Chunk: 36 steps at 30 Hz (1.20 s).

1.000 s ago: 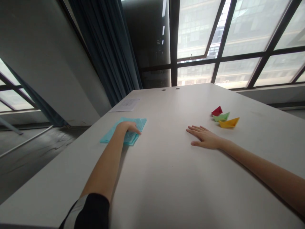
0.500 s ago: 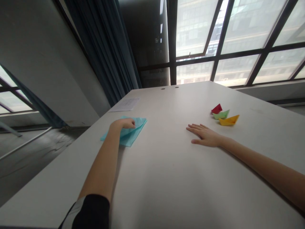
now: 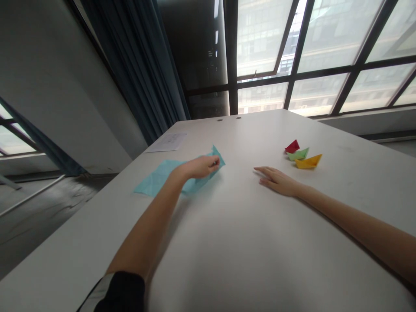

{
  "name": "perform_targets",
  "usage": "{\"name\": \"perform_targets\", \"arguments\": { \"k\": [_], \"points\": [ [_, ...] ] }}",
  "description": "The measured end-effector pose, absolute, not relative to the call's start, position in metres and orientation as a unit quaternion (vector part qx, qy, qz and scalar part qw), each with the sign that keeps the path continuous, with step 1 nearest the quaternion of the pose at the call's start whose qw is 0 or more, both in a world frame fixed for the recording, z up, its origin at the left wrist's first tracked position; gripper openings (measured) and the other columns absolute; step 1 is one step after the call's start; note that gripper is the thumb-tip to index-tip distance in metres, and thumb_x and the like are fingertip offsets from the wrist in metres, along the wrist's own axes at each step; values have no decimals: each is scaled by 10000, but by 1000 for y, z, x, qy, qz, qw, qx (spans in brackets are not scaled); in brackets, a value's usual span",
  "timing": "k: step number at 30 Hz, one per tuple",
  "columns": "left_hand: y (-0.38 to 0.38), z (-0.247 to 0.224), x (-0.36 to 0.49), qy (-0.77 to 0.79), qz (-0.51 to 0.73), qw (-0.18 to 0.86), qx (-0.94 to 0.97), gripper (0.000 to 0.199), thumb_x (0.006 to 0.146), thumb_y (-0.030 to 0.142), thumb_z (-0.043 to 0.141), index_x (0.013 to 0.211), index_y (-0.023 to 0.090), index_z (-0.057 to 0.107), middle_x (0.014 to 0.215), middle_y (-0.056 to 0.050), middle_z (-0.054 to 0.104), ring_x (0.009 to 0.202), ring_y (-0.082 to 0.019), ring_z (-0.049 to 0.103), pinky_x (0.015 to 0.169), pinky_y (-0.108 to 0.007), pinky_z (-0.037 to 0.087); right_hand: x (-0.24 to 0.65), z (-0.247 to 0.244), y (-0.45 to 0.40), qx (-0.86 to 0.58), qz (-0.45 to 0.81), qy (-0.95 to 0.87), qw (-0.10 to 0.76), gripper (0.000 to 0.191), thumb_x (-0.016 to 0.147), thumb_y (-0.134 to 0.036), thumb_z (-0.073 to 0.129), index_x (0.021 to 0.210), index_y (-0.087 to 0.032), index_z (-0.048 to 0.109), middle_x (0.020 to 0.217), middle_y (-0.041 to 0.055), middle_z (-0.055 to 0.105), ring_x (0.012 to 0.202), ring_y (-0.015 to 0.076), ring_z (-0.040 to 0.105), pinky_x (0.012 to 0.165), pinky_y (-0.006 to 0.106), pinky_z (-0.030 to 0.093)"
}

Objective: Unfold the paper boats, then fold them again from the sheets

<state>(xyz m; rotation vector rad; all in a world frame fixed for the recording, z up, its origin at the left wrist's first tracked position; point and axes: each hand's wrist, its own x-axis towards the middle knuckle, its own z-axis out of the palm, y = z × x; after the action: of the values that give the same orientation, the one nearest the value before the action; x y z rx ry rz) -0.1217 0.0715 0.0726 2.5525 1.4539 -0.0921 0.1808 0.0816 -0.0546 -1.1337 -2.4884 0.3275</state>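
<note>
A thin light-blue cloth (image 3: 156, 177) with fold creases lies on the left part of the white table (image 3: 240, 234). My left hand (image 3: 199, 167) is closed on its right end and holds that end raised, with one pointed corner sticking up past the fingers. My forearm covers part of the cloth. To the right, my right hand (image 3: 280, 181) rests palm down on the tabletop, fingers stretched out and holding nothing. Just beyond it sit three folded paper boats: a red boat (image 3: 292, 146), a green boat (image 3: 298, 154) and a yellow boat (image 3: 308, 162).
A printed sheet of paper (image 3: 167, 142) lies near the table's far left edge. Two small dark round holes are set in the far end of the table. A dark blue curtain (image 3: 139, 65) and framed windows (image 3: 263, 39) stand behind.
My left hand has moved right, drawing the upper layer of the cloth with it, so the cloth is spread wider. My right hand stays in nearly the same place, its fingers closer together.
</note>
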Motion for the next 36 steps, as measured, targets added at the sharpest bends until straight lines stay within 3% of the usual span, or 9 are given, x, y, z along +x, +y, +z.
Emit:
{"name": "perform_targets", "arguments": {
  "k": [4, 8, 13, 18, 23, 31, 36],
  "points": [
    [60, 51, -84, 400, -75, 148, 901, 237, 834, 303, 356, 937, 192, 538, 887, -30, 613, 735, -147, 531, 627, -230, 381, 182, -55, 81, -418, 100, -851, 302, 422, 898, -407, 318, 1271, -220, 385, 1174, 103, 521, 1094, 220, 480, 946, 405, 378],
    [54, 45, -73, 352, -102, 244, 898, 404, 850, 478, 315, 992, 197, 568, 1022, -32, 619, 892, -162, 550, 750, -235, 395, 181, -48, 76, -402, 28, -850, 338, 325, 894, -342, 367, 1159, -203, 494, 981, 88, 583, 921, 211, 531, 853, 392, 411],
    [50, 42, -66, 349, -157, 310, 870, 601, 828, 603, 241, 1145, 200, 553, 1288, -42, 497, 1173, -210, 440, 970, -268, 298, 174, -40, 66, -347, -26, -882, 318, 231, 882, -283, 402, 938, -195, 609, 871, 76, 620, 825, 198, 528, 787, 369, 401],
    [46, 24, -53, 312, -148, 255, 903, 596, 858, 549, 260, 1298, 179, 416, 1424, -79, 301, 1327, -240, 199, 1055, -345, 175, 165, -40, 62, -322, -3, -914, 247, 267, 891, -302, 391, 955, -214, 635, 908, 63, 650, 880, 196, 534, 801, 355, 383],
    [55, 9, -54, 310, -72, 226, 921, 478, 896, 447, 264, 1235, 196, 490, 1375, -77, 389, 1271, -224, 322, 1032, -329, 235, 172, -43, 68, -384, 0, -901, 201, 301, 895, -332, 373, 945, -231, 652, 917, 41, 679, 916, 209, 550, 820, 362, 374],
    [90, -16, -76, 396, 73, 162, 901, 376, 875, 375, 348, 1115, 185, 568, 1138, -56, 599, 1032, -172, 535, 889, -258, 388, 186, -51, 83, -449, -18, -867, 214, 285, 815, -434, 496, 857, -205, 661, 936, 52, 688, 909, 226, 591, 838, 386, 393],
    [96, -24, -82, 548, 119, 17, 828, 309, 838, 349, 403, 1035, 210, 595, 1038, -51, 635, 992, -208, 542, 852, -307, 400, 199, -53, 93, -462, 15, -860, 219, 264, 782, -426, 540, 904, -221, 652, 1001, 39, 676, 948, 233, 585, 846, 383, 421]
  ]
}}
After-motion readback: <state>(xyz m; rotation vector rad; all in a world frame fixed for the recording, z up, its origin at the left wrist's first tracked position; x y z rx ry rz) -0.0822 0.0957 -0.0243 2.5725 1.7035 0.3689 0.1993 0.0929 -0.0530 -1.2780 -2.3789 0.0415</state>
